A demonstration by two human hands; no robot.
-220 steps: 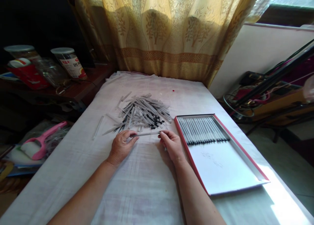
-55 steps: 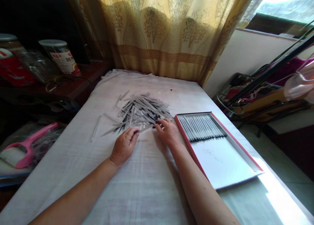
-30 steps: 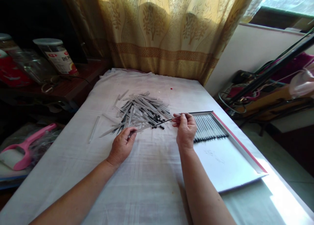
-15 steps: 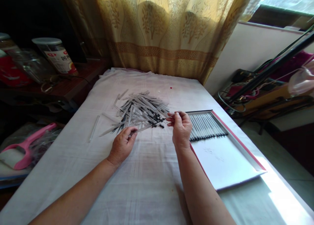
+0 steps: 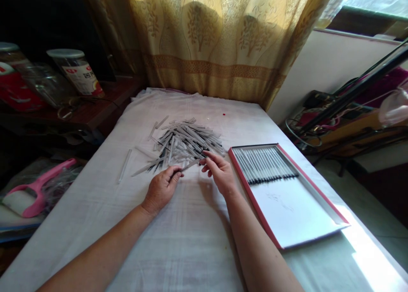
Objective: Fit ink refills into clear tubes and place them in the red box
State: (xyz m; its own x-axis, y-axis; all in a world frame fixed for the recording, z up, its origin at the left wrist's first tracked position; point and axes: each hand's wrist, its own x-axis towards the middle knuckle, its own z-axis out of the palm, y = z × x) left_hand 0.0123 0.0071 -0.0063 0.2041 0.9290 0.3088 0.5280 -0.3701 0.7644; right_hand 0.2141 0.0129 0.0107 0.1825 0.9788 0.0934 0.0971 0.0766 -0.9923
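Clear plastic tube lies at the pile edge on the tabletop, pinched by the left hand. The right hand curls loosely at its far end; grip unclear. The jar has a red-and-white label, unreadable.

At the left edge of the frame a red jar is cut off; its neighbour's label is unreadable. Whether the right hand pinches anything is too small to tell.
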